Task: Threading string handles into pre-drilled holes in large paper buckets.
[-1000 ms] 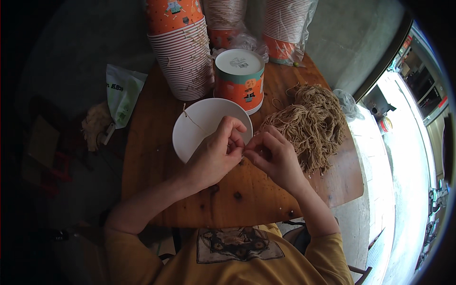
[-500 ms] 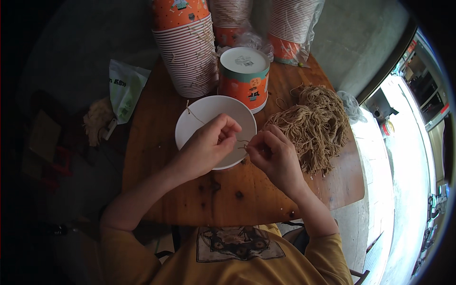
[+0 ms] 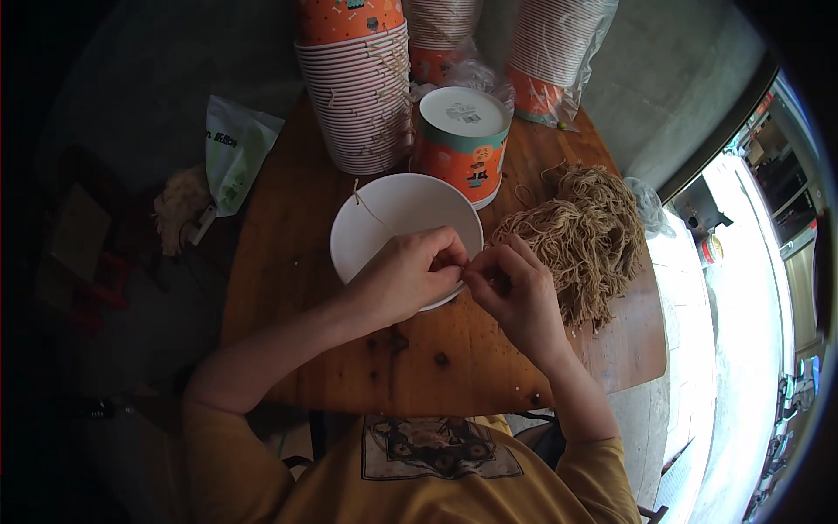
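A white-lined paper bucket (image 3: 406,201) sits on the table with its open mouth facing up. Through its left rim runs a thin tan string (image 3: 370,210), which crosses the opening toward my left hand (image 3: 417,272). Fingers curled in a pinch, that hand is over the bucket's near right side, closed on the string. Touching it at the fingertips is my right hand (image 3: 513,284), also pinched, at the right rim. The string between the fingertips is hidden. A thick bundle of tan strings (image 3: 587,231) lies just beyond my right hand.
Behind the bucket stands an upside-down orange and green paper bucket (image 3: 467,131). A tall stack of nested buckets (image 3: 362,100), strings hanging from their rims, rises to its left. Plastic-wrapped stacks (image 3: 550,52) are farther back on the wooden table (image 3: 367,375). A white-green bag (image 3: 231,162) hangs at left.
My hands have come together at the fingertips, closing the gap where string showed between them. The view has shifted slightly.
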`<state>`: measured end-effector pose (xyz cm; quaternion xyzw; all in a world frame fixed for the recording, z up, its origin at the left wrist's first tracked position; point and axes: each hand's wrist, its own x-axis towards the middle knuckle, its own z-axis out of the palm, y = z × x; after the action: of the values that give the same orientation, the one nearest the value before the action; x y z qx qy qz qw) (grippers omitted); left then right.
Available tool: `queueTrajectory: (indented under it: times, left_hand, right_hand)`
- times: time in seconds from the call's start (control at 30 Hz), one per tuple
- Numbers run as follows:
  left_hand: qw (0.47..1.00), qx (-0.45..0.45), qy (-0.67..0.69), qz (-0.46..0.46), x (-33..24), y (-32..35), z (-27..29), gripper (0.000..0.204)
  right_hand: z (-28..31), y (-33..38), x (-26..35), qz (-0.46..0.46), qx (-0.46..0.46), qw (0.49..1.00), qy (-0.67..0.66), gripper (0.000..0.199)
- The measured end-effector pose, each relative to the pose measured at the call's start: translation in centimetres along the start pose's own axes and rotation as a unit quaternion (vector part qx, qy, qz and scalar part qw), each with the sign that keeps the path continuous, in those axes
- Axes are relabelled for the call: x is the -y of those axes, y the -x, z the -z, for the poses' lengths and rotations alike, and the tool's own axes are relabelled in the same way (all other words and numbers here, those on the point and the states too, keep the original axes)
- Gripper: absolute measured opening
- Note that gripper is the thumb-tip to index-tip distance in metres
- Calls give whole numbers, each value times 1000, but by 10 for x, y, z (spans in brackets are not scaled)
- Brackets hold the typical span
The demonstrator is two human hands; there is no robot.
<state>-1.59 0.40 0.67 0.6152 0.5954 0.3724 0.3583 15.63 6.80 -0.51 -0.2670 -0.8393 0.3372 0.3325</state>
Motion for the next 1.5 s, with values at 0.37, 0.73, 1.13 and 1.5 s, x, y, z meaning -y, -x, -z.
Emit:
queueTrajectory:
  times: [0.37,0.73,1.13,1.5]
  left_hand:
    - [998,4,64,24,7,-2,-4,7]
    - [998,22,-2,54,-7,7,-2,15]
    - [998,22,27,55,1,1,-7,18]
    - [999,14,-6,36,1,4,-2,16]
  right_hand:
    - [1,3,-3,3,-10,1000,-6,10]
    - [1,3,-3,0,-4,1000,-5,11]
    - [2,0,1,1,12,1000,8,12]
    - [3,-2,4,-4,24,1000,17,12]
